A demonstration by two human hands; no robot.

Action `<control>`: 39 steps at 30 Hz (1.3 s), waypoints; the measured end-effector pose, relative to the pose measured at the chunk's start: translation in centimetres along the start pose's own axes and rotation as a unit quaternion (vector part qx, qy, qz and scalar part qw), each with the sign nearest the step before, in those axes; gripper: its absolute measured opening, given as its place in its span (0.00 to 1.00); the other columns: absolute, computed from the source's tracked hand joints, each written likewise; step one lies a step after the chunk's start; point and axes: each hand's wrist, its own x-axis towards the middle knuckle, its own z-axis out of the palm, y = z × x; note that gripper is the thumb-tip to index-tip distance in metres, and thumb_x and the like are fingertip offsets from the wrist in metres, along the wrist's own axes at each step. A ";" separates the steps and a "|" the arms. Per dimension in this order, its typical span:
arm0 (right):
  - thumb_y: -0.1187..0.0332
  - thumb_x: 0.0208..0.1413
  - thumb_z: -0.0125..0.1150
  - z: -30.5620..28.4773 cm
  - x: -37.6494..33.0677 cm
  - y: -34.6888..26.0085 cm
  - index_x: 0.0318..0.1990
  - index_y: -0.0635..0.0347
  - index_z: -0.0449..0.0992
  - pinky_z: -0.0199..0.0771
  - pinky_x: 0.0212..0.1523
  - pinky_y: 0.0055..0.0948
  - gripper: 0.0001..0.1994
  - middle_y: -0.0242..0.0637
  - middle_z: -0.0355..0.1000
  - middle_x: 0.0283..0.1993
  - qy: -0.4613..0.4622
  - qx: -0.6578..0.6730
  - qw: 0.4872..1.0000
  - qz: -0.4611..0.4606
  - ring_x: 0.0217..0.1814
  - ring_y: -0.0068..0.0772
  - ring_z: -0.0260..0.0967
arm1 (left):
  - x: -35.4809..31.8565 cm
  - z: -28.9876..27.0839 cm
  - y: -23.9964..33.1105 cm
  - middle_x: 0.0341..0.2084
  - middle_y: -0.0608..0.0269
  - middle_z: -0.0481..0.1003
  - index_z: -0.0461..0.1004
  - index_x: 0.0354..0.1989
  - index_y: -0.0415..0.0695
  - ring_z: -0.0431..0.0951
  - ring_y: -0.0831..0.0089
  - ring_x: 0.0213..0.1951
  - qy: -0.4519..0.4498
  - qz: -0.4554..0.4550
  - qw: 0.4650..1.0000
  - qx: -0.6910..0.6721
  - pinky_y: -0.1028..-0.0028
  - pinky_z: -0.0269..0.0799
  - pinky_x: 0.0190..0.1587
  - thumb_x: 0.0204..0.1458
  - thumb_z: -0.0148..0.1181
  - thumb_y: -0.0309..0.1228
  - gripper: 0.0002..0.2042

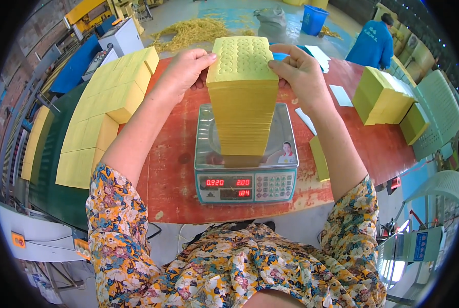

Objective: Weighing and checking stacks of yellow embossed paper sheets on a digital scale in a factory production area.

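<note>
A tall stack of yellow embossed sheets (243,115) stands upright on the steel pan of a digital weighing scale (203,136). Rows of round raised marks cover its top sheet. My left hand (186,72) grips the stack's upper left edge, thumb on the top corner and fingers curled down behind. At the upper right edge my right hand (300,72) does the same, its thumb and fingers bent against the side. Red digits glow on the scale's front panel, beside a keypad. The hands partly hide the stack's far side.
The scale sits on a worn red table (170,179). Yellow stacked blocks (98,115) line the left; more yellow stacks (381,97) and a white card (341,95) lie right. Beyond are yellow scraps (191,33), a blue bin (314,20) and a person in blue (370,45).
</note>
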 end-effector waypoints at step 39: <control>0.74 0.58 0.60 -0.1 -0.4 2.7 0.51 0.67 0.76 0.71 0.29 0.18 0.14 0.27 0.71 0.27 0.036 0.025 0.999 -0.025 0.27 0.13 0.68 | 0.0 1.7 0.1 0.14 0.72 0.65 0.68 0.22 0.42 0.62 0.82 0.17 0.090 0.035 0.988 0.118 0.77 0.59 0.19 0.62 0.55 0.37 0.17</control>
